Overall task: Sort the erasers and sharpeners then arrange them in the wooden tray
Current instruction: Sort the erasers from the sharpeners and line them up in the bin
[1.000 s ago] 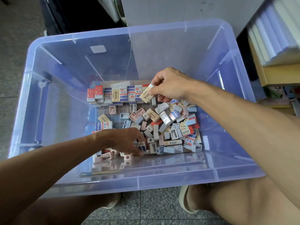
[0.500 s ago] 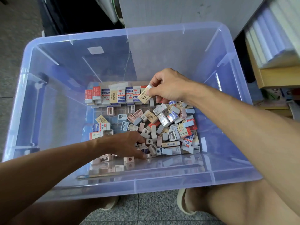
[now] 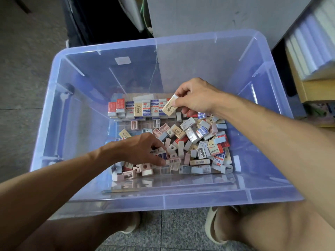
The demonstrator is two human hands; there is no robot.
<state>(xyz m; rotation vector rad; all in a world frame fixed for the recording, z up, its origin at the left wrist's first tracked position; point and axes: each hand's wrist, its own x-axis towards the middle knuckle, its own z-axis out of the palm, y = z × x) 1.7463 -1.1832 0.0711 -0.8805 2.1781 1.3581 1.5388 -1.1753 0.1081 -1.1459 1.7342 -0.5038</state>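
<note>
My right hand [image 3: 197, 98] pinches a beige eraser [image 3: 170, 105] at the right end of a row of upright erasers [image 3: 137, 108] along the far side of the wooden tray [image 3: 126, 190]. The tray lies inside a translucent blue bin [image 3: 54, 98]. A loose pile of erasers and sharpeners [image 3: 199, 142] covers the tray's right half. My left hand [image 3: 141, 151] reaches into the pile's near left part, thumb and curled fingers pinching a white eraser with a barcode [image 3: 173, 161]. Several pink sharpeners [image 3: 134, 172] lie just below that hand.
The bin stands on a tiled floor between my knees, with my sandalled feet [image 3: 215, 223] under its near wall. A grey cabinet [image 3: 199, 17] stands behind it and a shelf with white stacks [image 3: 315, 51] at the right. The tray's left part shows bare bottom.
My left hand has moved up and right over the pile and taken hold of the barcode eraser. My right hand holds the beige eraser at about the same place by the row.
</note>
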